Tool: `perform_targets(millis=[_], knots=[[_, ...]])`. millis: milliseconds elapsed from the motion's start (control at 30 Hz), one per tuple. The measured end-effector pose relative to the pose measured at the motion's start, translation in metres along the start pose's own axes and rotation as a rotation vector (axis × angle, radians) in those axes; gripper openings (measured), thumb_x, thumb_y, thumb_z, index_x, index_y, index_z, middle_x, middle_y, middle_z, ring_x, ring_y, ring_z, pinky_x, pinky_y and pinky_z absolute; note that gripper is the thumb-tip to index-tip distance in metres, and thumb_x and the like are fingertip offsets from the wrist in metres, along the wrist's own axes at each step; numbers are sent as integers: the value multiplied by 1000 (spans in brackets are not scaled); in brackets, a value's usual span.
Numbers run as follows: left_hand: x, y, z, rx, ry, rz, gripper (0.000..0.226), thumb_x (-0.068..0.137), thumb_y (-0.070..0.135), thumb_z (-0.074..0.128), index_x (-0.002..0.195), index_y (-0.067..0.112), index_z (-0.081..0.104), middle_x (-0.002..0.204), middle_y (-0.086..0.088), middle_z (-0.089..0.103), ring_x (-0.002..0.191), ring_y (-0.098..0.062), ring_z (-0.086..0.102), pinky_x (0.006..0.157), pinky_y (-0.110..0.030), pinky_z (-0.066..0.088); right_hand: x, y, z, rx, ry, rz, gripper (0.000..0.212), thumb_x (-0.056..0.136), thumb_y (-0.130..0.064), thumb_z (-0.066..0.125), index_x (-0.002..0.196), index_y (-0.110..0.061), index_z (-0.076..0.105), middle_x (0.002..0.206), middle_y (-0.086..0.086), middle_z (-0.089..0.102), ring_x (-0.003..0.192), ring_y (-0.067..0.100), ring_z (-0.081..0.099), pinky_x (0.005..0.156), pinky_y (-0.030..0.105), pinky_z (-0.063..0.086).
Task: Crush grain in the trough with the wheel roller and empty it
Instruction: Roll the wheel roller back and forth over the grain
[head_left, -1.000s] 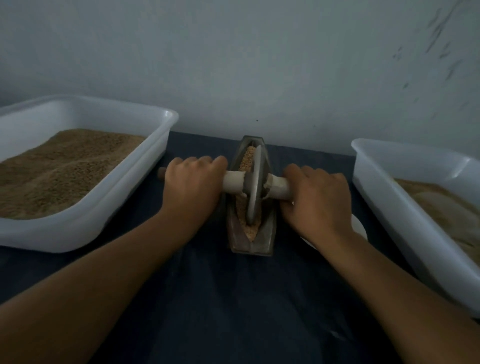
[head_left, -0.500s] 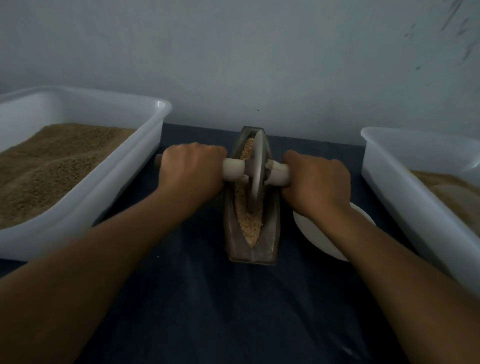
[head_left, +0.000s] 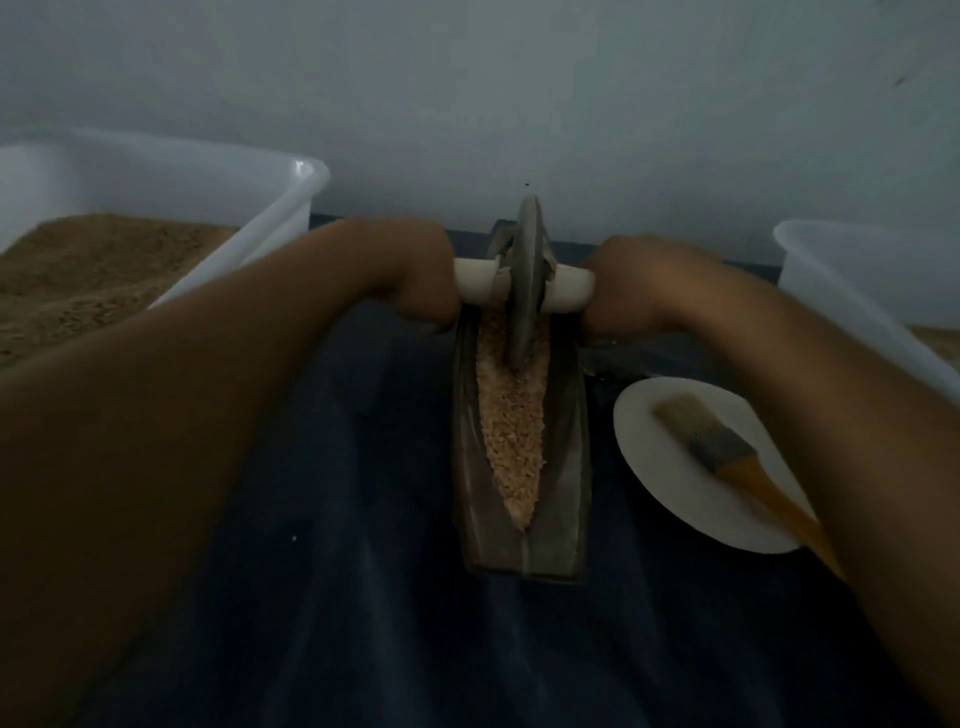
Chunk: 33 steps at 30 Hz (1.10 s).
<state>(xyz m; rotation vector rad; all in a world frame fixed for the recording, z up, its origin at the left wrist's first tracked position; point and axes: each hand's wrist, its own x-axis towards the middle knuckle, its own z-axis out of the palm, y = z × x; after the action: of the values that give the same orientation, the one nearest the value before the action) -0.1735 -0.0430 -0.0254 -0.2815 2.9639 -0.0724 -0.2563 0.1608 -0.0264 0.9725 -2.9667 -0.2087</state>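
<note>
The wheel roller (head_left: 524, 280) stands upright in the far end of the trough (head_left: 522, 457), its disc edge sunk in the pale crushed grain (head_left: 511, 436) that fills the groove. The left hand (head_left: 400, 270) has its grip curled round the white axle left of the disc; the right hand (head_left: 644, 280) grips the axle's other end. The trough lies lengthwise on the dark worktop (head_left: 337, 571). Just right of it a white plate (head_left: 670, 467) carries a pastry brush (head_left: 727, 452). White tubs of grain stand at the left (head_left: 270, 197) and right (head_left: 852, 270).
</note>
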Motion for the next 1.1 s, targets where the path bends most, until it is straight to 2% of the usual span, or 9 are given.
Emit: perform_targets(millis=[133, 267, 367, 500, 633, 767, 867, 967, 1100], knots=[[7, 6, -5, 102, -75, -4, 24, 72, 33, 80, 74, 11, 70, 71, -11, 70, 57, -23, 60, 54, -27, 45, 6, 3, -3, 83, -112, -41, 37, 76, -43, 80, 100, -16, 71, 86, 1, 64, 74, 16, 61, 64, 33, 49], [3, 4, -5, 50, 23, 15, 25, 70, 30, 80, 69, 15, 59, 67, -6, 60, 57, -20, 57, 53, -28, 45, 0, 4, 2, 92, -75, -33, 34, 76, -47, 78, 93, -18, 71, 83, 1, 64, 71, 17, 61, 59, 30, 45], [-13, 2, 1, 17, 163, -12, 28, 73, 40, 74, 81, 19, 58, 78, -2, 59, 69, -23, 59, 68, -38, 53, -12, 3, 8, 74, 31, 1, 27, 75, -52, 72, 78, -27, 64, 77, -2, 62, 67, 16, 59, 55, 28, 42], [-37, 9, 17, 93, 408, -72, 27, 79, 41, 68, 101, 26, 67, 86, -1, 63, 71, -23, 51, 59, -34, 37, -32, -5, 15, 66, 152, 78, 16, 76, -45, 67, 77, -30, 64, 75, -5, 61, 61, 13, 52, 50, 24, 32], [-62, 13, 41, 53, 635, -69, 13, 84, 37, 67, 85, 28, 58, 74, 0, 55, 65, -21, 47, 58, -33, 34, -52, -15, 25, -11, 363, 112, 9, 78, -40, 64, 79, -31, 60, 67, -9, 50, 53, 10, 36, 49, 23, 21], [-83, 19, 59, 88, 844, -33, 31, 80, 23, 70, 73, 25, 39, 68, -3, 60, 56, -22, 51, 57, -31, 28, -76, -23, 38, -65, 579, 66, 18, 79, -32, 68, 76, -28, 51, 57, -12, 31, 51, 16, 34, 52, 30, 18], [-95, 23, 60, 77, 920, -12, 32, 73, 17, 72, 72, 23, 41, 63, -3, 57, 53, -23, 49, 58, -32, 26, -93, -27, 42, -36, 696, 60, 30, 76, -26, 72, 72, -29, 43, 57, -13, 32, 50, 16, 33, 55, 31, 20], [-102, 24, 63, 53, 958, 10, 23, 74, 17, 73, 77, 19, 51, 67, -3, 58, 56, -24, 52, 59, -33, 29, -104, -30, 46, 0, 748, 56, 27, 80, -25, 71, 76, -30, 45, 61, -11, 44, 53, 15, 39, 57, 32, 25], [-107, 23, 68, 38, 992, 11, 19, 78, 20, 72, 82, 19, 54, 72, -3, 59, 61, -23, 52, 61, -35, 35, -112, -31, 48, 30, 804, 41, 25, 81, -27, 71, 80, -30, 47, 66, -12, 43, 59, 13, 35, 63, 32, 21]])
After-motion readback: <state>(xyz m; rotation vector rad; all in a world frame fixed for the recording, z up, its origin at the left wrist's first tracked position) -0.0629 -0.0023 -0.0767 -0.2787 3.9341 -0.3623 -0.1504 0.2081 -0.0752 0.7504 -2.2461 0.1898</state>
